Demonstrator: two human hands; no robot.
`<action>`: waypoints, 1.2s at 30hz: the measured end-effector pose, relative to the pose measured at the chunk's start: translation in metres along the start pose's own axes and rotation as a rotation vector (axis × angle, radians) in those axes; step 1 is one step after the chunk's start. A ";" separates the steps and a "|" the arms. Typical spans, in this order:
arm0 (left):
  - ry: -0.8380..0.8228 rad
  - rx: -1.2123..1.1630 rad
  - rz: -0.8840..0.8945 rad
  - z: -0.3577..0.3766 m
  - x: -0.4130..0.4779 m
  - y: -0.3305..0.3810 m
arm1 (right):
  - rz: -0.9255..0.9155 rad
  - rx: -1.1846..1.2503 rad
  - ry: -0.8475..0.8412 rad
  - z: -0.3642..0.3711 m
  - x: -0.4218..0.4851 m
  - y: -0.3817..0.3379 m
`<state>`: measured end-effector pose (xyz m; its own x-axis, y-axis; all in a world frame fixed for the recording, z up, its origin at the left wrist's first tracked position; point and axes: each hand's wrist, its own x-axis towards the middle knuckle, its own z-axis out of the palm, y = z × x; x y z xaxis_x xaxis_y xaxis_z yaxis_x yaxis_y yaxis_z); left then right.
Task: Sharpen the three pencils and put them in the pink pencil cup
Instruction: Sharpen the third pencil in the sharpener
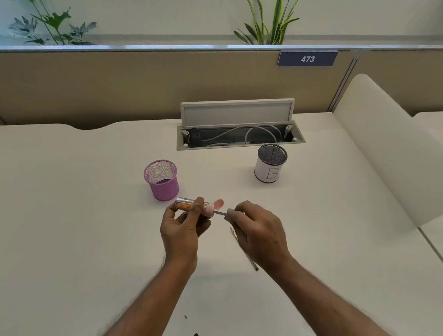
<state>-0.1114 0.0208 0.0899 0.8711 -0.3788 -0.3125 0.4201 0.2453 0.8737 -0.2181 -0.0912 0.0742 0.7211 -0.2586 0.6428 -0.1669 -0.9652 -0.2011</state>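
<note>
1. Across most of the view spreads a wide white desk (57, 218), backed by a beige partition (113, 86).
2. At its far edge, a grey cable hatch (236, 111) stands with its lid raised and white cables inside.
3. Near the desk's middle, the right hand (258, 231) pinches a thin grey pencil (220, 213), whose tip is in the sharpener.
4. Just beside it, the left hand (183, 227) curls its fingers round a clear tube-shaped sharpener (195, 206) with a pink flip cap and shavings inside.
5. Just beyond the left hand, a pink wire-mesh pencil cup (162, 180) stands upright.
6. Near the hatch stands a black mesh cup (270, 163) wrapped in white paper marked "B".
7. Under the right hand, a second pencil (252, 264) lies on the desk, partly hidden.
</note>
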 end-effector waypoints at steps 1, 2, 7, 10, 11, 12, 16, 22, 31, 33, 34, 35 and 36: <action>0.000 -0.007 -0.014 0.000 0.000 -0.001 | 0.013 0.016 -0.005 0.001 0.000 -0.001; -0.006 -0.015 -0.023 -0.001 0.000 -0.001 | 0.046 0.048 -0.019 0.002 0.000 -0.002; -0.142 -0.077 -0.054 -0.004 0.001 0.002 | 0.401 0.455 -0.168 -0.004 0.008 -0.004; -0.318 -0.063 -0.062 -0.010 0.010 0.009 | 0.847 0.932 -0.398 -0.020 0.020 -0.002; -0.370 -0.055 -0.069 -0.012 0.012 0.011 | 0.993 1.102 -0.518 -0.024 0.022 0.001; -0.411 -0.048 -0.074 -0.013 0.014 0.013 | 1.098 1.218 -0.622 -0.028 0.024 0.003; -0.345 -0.011 -0.061 -0.013 0.014 0.008 | 1.090 1.263 -0.713 -0.032 0.025 0.006; -0.181 0.032 0.013 -0.004 0.004 0.002 | 0.374 0.396 -0.194 -0.013 0.009 0.003; -0.191 -0.035 -0.033 0.001 0.004 0.001 | 0.213 0.222 -0.053 -0.005 0.003 0.003; -0.214 -0.041 -0.032 -0.002 0.007 0.001 | 0.341 0.371 -0.128 -0.011 0.010 0.002; -0.229 -0.046 -0.035 -0.003 0.008 0.001 | 0.433 0.453 -0.189 -0.015 0.014 0.002; -0.247 -0.056 -0.039 -0.004 0.008 0.002 | 0.528 0.536 -0.271 -0.019 0.019 0.003; -0.268 -0.064 -0.041 -0.004 0.009 0.002 | 0.603 0.606 -0.354 -0.023 0.023 0.003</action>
<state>-0.1015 0.0219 0.0876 0.7580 -0.6103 -0.2301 0.4767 0.2776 0.8341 -0.2174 -0.1013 0.1049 0.8065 -0.5881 0.0604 -0.2723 -0.4602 -0.8450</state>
